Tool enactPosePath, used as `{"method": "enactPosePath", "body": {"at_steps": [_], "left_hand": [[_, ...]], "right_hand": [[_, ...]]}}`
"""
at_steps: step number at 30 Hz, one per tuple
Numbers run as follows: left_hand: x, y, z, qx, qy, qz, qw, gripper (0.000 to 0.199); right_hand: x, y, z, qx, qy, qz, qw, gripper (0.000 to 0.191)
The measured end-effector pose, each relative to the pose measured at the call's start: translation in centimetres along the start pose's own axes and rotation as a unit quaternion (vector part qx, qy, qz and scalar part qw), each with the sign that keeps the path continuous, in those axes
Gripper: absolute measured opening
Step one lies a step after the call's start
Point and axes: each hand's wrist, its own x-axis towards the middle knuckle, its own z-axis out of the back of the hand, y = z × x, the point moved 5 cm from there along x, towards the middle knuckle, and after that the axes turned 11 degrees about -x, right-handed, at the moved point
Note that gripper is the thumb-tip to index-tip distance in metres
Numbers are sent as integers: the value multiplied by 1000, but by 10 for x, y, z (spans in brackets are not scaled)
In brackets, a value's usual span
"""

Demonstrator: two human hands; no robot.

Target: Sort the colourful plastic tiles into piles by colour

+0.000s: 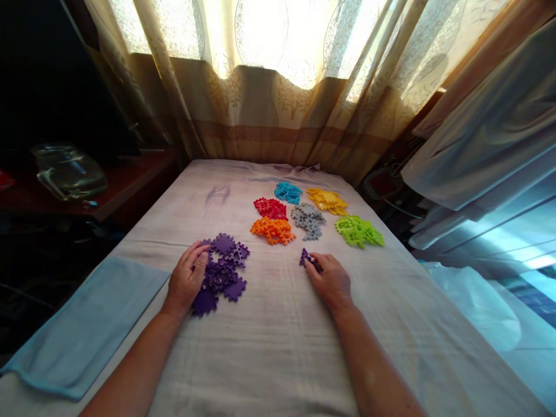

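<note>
Several dark purple toothed plastic pieces (222, 273) lie in a loose pile left of the middle of the cloth-covered table. My left hand (187, 278) rests against the pile's left edge, its fingers curved together; whether they pinch a piece is hidden. To the right, my right hand (330, 279) grips a small purple triangular piece (304, 257) between thumb and fingers, low over the cloth. Beyond the hands are piles of orange (273, 230), red (270, 208), blue (287, 192), grey (308, 220), yellow (327, 201) and green pieces (358, 231).
A light blue cloth (91, 324) lies at the table's left edge. Further left, a glass jug (69, 171) stands on a brown cabinet (143, 174). Curtains (260, 110) hang behind the table (243, 359). Pale fabric hangs at the right.
</note>
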Motion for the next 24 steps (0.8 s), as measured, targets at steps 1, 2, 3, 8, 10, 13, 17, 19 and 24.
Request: {"method": "enactPosePath", "body": {"at_steps": [1,2,3,8,10,13,17,19,24], "left_hand": [[0,-1,0,-4,3,2,1000,54],[0,-2,-1,-9,6,4,1000,55],[0,-3,-1,-14,9,5,1000,56],[-1,-6,-3,-39,3,26,999,55],[-2,-7,-5,-46,-2,34,998,54],[-4,-10,-7,-51,-4,42,998,51],[-5,-13,-9,-52,7,44,998,50],[-5,-15,-9,-50,9,38,998,50],[-5,-18,-11,-45,17,32,998,48]], "right_hand": [[0,3,1,-14,-1,12,1000,26],[-1,6,2,-28,0,20,999,25],[-1,8,2,-40,2,23,999,24],[-2,13,7,-66,-12,31,997,21],[-4,21,11,-59,-47,54,996,22],[-11,52,14,9,-79,129,988,22],[-29,113,8,103,1,233,967,18],[-37,135,2,112,47,243,963,26],[-48,156,-5,106,76,243,961,51]]}}
